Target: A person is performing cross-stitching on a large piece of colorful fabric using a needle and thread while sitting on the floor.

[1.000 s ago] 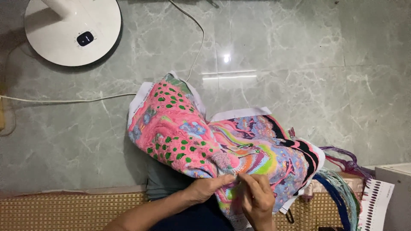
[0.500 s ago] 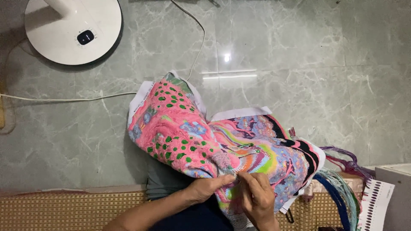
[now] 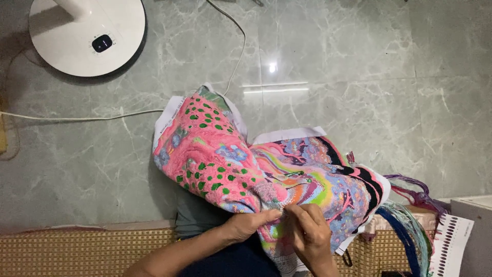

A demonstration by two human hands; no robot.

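A large, brightly coloured embroidery cloth (image 3: pixel 215 154), pink with green dots and rainbow swirls, lies bunched over my lap. My left hand (image 3: pixel 251 223) pinches a fold of the cloth at its lower middle. Beside it, my right hand (image 3: pixel 306 232) has its fingers closed at the same spot on the cloth, fingertips touching the fabric. Whether a needle is held is too small to tell.
A white round fan base (image 3: pixel 84 36) stands on the grey marble floor at the top left, its cord (image 3: pixel 77 118) running across the floor. Bundles of coloured thread (image 3: pixel 410 225) and a thread card (image 3: pixel 453 243) lie at the right. A woven mat (image 3: pixel 77 254) edges the bottom.
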